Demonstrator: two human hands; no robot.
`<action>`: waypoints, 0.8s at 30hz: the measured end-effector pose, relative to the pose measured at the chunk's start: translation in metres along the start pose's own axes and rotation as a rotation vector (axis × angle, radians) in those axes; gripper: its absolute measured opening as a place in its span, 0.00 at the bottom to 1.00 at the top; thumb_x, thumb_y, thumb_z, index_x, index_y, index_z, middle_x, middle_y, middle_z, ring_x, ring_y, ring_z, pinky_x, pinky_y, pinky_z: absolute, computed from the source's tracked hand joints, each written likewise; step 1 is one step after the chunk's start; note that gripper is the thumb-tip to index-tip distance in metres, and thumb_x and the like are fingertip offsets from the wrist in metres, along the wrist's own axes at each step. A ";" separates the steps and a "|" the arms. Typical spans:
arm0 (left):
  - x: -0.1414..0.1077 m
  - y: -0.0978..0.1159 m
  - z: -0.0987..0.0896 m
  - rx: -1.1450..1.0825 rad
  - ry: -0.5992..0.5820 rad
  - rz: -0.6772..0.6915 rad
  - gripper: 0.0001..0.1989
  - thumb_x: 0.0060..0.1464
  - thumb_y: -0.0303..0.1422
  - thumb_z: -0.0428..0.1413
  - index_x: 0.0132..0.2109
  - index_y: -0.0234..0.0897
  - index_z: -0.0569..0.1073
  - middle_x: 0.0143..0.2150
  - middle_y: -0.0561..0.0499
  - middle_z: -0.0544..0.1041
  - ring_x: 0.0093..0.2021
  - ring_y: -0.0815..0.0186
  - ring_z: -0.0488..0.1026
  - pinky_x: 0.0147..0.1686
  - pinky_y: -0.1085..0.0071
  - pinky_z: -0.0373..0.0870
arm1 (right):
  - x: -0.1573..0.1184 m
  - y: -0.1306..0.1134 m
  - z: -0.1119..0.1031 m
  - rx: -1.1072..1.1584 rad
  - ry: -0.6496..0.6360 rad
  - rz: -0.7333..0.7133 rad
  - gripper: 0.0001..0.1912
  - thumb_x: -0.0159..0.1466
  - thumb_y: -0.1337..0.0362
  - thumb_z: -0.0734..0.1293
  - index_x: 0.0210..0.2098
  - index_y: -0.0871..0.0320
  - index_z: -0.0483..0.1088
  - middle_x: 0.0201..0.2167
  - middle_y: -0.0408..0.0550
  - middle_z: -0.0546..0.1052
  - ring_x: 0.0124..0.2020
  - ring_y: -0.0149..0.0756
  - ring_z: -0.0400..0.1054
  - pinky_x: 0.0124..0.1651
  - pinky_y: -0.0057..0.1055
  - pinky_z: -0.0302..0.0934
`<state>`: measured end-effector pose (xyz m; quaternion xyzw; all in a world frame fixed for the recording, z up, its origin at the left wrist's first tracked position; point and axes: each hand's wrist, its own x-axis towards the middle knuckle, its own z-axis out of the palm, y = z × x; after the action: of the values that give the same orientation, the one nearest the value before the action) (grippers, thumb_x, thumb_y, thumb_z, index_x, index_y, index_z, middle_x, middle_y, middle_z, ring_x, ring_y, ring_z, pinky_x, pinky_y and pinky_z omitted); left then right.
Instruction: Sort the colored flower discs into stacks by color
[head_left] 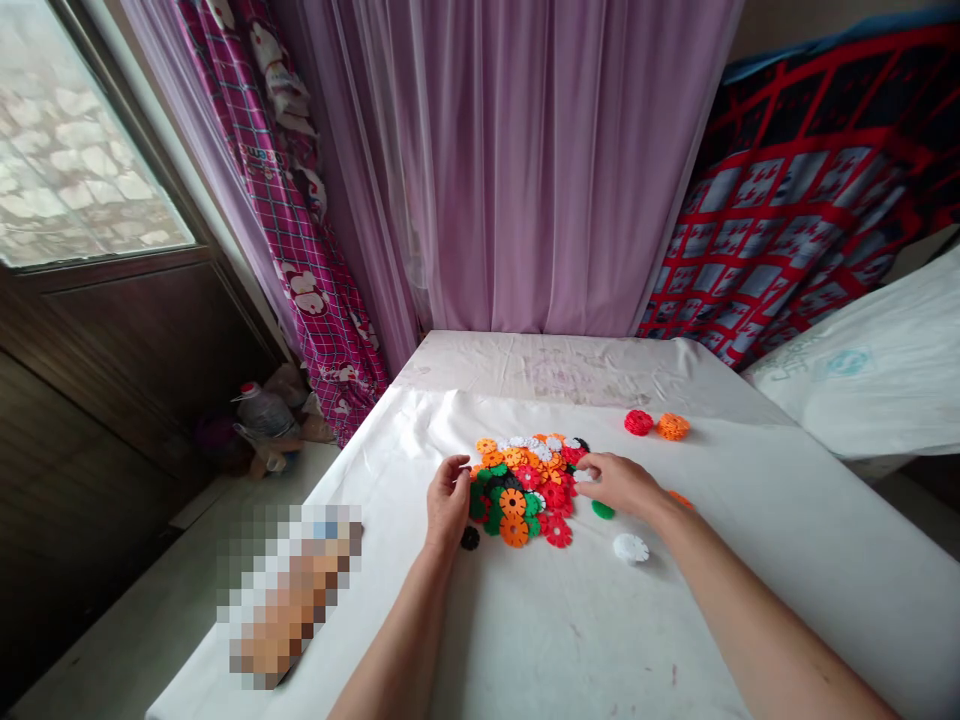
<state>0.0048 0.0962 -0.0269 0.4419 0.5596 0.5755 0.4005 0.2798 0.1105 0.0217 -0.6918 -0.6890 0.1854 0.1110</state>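
A heap of notched plastic snowflake discs (514, 502) in orange, red, green, black and white lies on the white-covered table. At its left edge is my left hand (448, 500), fingers loosely curved and apart, with no disc visible in them. My right hand (619, 482) is at the heap's right edge, its thumb and fingers closed on a white snowflake disc (583, 476). A black disc (469, 538) lies just below my left hand. Under my right hand is a green disc (603, 510), partly hidden.
Beyond my right hand sit a red stack (639, 422) and an orange stack (673, 427) of discs. A white stack (631, 548) is nearer me; an orange piece (681, 498) shows behind my right forearm. A blurred-out object (296, 605) lies at the table's left edge.
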 end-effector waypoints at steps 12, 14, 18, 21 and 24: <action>-0.020 -0.001 -0.009 0.000 0.014 0.040 0.12 0.48 0.37 0.58 0.41 0.40 0.76 0.39 0.50 0.79 0.42 0.64 0.76 0.43 0.68 0.72 | -0.074 0.054 0.001 0.241 0.130 0.072 0.23 0.52 0.47 0.65 0.42 0.49 0.77 0.40 0.48 0.82 0.43 0.46 0.77 0.41 0.35 0.68; -0.022 -0.002 -0.009 0.006 0.014 0.047 0.12 0.49 0.37 0.58 0.41 0.40 0.76 0.39 0.50 0.79 0.42 0.63 0.76 0.43 0.67 0.73 | -0.077 0.055 0.004 0.230 0.110 0.064 0.22 0.52 0.46 0.66 0.41 0.48 0.78 0.40 0.47 0.82 0.45 0.47 0.77 0.42 0.36 0.68; -0.021 -0.004 -0.009 0.010 0.019 0.062 0.11 0.49 0.37 0.57 0.41 0.40 0.76 0.38 0.50 0.79 0.41 0.63 0.75 0.43 0.67 0.73 | -0.078 0.051 0.006 0.169 0.094 0.066 0.21 0.51 0.47 0.67 0.41 0.46 0.78 0.36 0.47 0.82 0.44 0.49 0.77 0.42 0.37 0.68; -0.020 -0.007 -0.008 0.010 0.021 0.067 0.11 0.49 0.37 0.57 0.41 0.40 0.75 0.38 0.50 0.79 0.41 0.64 0.75 0.43 0.67 0.72 | -0.080 0.050 0.001 0.139 0.092 0.067 0.21 0.51 0.47 0.67 0.41 0.46 0.79 0.35 0.48 0.82 0.43 0.50 0.77 0.40 0.38 0.67; -0.020 -0.008 -0.007 0.012 0.024 0.068 0.11 0.49 0.36 0.57 0.41 0.40 0.75 0.38 0.49 0.79 0.41 0.64 0.75 0.43 0.68 0.72 | -0.081 0.051 -0.010 0.143 0.083 0.084 0.23 0.49 0.46 0.67 0.41 0.46 0.79 0.35 0.49 0.82 0.42 0.52 0.77 0.40 0.39 0.67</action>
<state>0.0031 0.0755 -0.0363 0.4561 0.5524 0.5909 0.3711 0.3321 0.0300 0.0181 -0.7174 -0.6393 0.2096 0.1808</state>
